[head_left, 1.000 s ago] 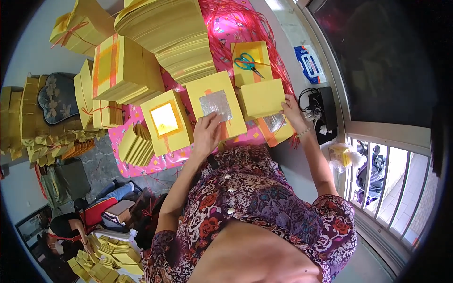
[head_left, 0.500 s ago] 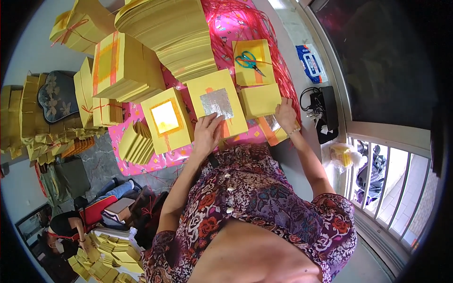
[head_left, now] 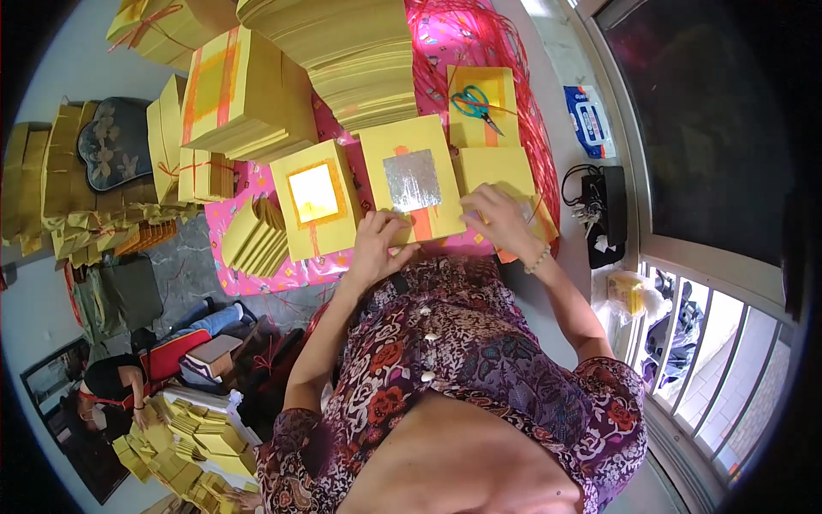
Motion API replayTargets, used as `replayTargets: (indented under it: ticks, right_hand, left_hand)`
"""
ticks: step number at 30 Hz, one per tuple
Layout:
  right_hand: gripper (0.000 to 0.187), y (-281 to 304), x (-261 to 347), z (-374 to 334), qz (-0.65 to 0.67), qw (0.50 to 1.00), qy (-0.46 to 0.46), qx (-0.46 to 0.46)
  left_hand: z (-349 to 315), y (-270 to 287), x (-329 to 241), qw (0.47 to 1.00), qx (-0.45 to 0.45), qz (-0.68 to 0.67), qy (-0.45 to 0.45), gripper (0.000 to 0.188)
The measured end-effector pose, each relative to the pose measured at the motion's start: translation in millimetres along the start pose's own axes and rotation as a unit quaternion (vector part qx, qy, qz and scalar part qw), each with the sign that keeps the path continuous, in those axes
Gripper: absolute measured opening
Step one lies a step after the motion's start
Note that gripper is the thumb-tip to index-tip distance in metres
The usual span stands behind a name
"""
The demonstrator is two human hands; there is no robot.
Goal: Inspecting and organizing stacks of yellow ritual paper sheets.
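A stack of yellow joss paper [head_left: 432,141] lies before me, its top sheet bearing an orange strip and a silver foil square [head_left: 413,180]. My left hand [head_left: 375,247] is closed over the stack's near left corner, fingers on top and thumb along the front edge. At the right edge my right hand [head_left: 499,218] holds nothing visible, its bent fingers and thumb apart. Beyond that hand is a plain yellow stack [head_left: 495,167], partly covering another sheet. Left of the middle stack sits one with a shining gold square [head_left: 314,193].
Teal-handled scissors [head_left: 471,101] rest on yellow paper, beside red plastic strings [head_left: 524,86]. Tall yellow stacks [head_left: 360,51] stand at the back. A pink patterned cover [head_left: 257,274] lies beneath. A barred window [head_left: 711,343] is at right; another person [head_left: 120,385] works at lower left.
My right hand has moved left, from the plain yellow paper to the middle stack's right edge. My left hand has drawn back from the silver square to the near corner. The view has shifted slightly.
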State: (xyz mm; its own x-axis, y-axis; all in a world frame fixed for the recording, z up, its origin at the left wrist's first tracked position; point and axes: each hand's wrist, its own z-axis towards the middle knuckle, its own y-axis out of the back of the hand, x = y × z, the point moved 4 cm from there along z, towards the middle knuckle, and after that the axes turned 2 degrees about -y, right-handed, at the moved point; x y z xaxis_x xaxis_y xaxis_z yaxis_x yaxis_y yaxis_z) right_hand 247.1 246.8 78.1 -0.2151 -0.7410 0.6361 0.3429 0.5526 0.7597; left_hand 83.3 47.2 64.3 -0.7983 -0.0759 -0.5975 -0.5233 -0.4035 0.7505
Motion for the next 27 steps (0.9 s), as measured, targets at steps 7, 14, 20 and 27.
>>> replayTargets:
  ticks: [7, 14, 20, 27]
  right_hand:
    - [0.034, -33, 22, 1, -0.043, 0.99, 0.105, 0.081]
    - [0.021, -29, 12, 11, 0.008, 0.984, 0.127, 0.122]
    - [0.015, -26, 12, 14, 0.059, 0.987, 0.079, 0.13]
    - [0.018, -28, 10, 15, 0.071, 0.986, 0.048, 0.141]
  left_hand:
    - [0, -3, 5, 0.999, 0.036, -0.002, 0.001, 0.039]
    - [-4, -3, 20, 0.994, 0.019, -0.104, 0.034, 0.022]
    - [-3, -9, 27, 0.986, 0.016, -0.145, 0.085, 0.014]
    - [-3, -10, 29, 0.982, 0.007, -0.163, 0.096, 0.014]
